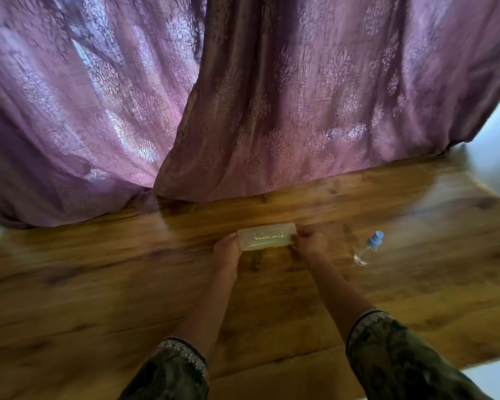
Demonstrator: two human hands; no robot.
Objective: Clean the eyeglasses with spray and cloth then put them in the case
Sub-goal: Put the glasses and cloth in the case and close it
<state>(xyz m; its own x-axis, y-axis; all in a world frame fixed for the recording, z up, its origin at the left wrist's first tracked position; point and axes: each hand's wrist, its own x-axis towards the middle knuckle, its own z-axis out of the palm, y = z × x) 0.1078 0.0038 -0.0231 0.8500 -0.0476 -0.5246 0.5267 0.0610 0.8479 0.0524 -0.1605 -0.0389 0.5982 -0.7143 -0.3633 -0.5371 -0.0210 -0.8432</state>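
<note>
Gripping case point(267, 236) ends, left hand point(227, 251), right hand point(309, 241), arms outstretched

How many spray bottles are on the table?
1: the clear bottle with a blue cap, on the wooden table, just right of the case. Another could sit hidden behind the curtain.

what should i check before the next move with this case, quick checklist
1. Grip: the left hand and right hand each hold one end of the case: ok.
2. Case lid open: not ok, it looks closed.
3. Eyeglasses located: cannot tell. None show on the table, and the cloudy case hides its contents.
4. Spray bottle at hand: ok, it is on the table to the right of the case, with neither hand on it.
5. Cloth located: not ok, none in view.
</note>
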